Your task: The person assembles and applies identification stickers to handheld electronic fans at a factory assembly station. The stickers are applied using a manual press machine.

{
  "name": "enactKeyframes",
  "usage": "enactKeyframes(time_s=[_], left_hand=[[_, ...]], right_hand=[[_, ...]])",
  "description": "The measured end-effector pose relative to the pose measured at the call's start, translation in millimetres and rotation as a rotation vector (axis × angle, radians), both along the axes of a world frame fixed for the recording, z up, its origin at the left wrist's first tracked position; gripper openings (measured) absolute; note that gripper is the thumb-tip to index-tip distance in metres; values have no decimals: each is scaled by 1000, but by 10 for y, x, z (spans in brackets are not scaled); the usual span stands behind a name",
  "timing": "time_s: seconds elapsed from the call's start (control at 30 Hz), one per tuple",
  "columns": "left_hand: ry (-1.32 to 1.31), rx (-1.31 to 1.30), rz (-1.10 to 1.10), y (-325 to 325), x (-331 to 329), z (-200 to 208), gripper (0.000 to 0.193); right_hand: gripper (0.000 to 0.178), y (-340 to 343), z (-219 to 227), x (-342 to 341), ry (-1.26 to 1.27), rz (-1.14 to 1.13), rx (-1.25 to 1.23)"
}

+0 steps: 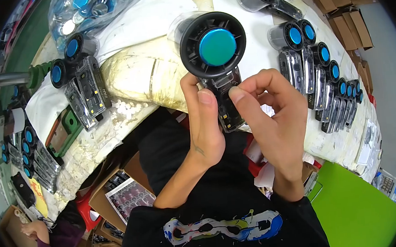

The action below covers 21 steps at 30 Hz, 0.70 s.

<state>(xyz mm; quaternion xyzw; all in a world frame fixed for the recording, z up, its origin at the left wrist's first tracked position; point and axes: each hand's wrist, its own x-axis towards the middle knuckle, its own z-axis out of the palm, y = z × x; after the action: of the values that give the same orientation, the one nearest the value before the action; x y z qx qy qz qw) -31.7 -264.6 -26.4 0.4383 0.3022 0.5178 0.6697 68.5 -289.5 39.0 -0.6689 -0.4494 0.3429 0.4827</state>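
Observation:
In front of me, a handheld fan (217, 47) has a black round head with a shiny blue-green disc at its centre. Its dark, see-through handle points toward me. My left hand (205, 128) is closed round the handle from the left, thumb along its side. From the right, my right hand (278, 112) meets the handle's edge with thumb and forefinger pinched together. Whatever is between those two fingertips is hidden or too small to make out. The other fingers of that hand are curled.
A row of similar fans (317, 73) lies along the table's right side. Two more fans (85, 88) lie at the left, near small pale pieces (127, 110) and a green metal fixture (66, 130). A plastic bag of blue discs (87, 11) sits behind. Another person (60, 246) is at lower left.

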Motion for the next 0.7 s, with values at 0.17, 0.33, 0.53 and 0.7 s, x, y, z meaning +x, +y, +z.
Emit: enactKeyframes(time_s=[0.17,0.33,0.53,0.7], left_hand=[[-66,-51,9,-30,25,-34,51],[-190,-214,-5,-25,33,-76,47],[-307,-178,-69,30,1,70,33],[-272,-281,-49,48,7,101,29]], right_hand=[[11,-44,-114,-31,-33,-17,106],[9,-53,-147,-39,74,-87,158],[7,-114,-138,15,134,-94,196],[7,-213,-182,63,11,-79,215]])
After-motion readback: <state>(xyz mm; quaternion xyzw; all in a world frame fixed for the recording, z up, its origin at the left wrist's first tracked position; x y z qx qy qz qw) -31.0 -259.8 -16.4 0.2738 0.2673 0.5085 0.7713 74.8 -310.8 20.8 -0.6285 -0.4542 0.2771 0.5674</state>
